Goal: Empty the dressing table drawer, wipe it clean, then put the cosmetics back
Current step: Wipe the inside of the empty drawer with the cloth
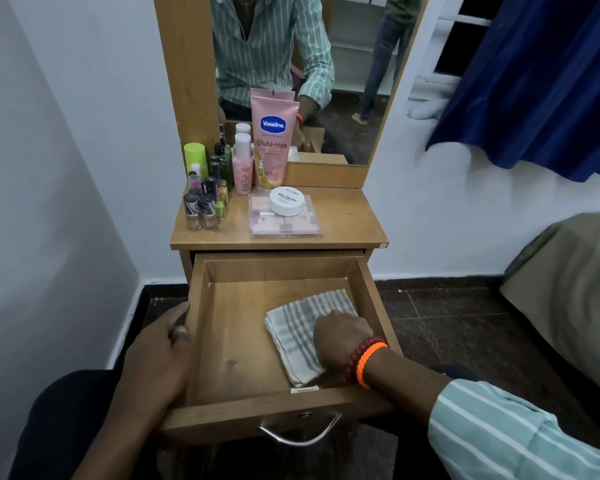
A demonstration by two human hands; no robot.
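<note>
On the dressing table top [347,220], well clear of the drawer, we see the cosmetics: a cluster of nail polish bottles [203,209] at the left edge, a green-capped bottle [195,157] behind them, a small pink bottle [242,164] and a tall pink Vaseline tube [272,140] standing against the mirror [343,81], and a white nail polish jar [287,201] resting on a clear flat case [283,220] near the middle. A blue curtain [534,81] hangs at upper right and a bed corner [568,289] sits beside the table. Below the top, the drawer [243,341] is pulled out, its metal handle [300,436] at the front edge. Inside, only a grey-striped cloth [291,327] lies on the drawer floor toward the right wall. Our right hand [340,330] reaches in over the front right corner, fingers curled down and bunched on the cloth, gripping it against the floor; red and orange bracelets [364,362] ring the wrist. Our left hand [156,358] clasps the drawer's left wall near the front corner, thumb hooked over the rim.
</note>
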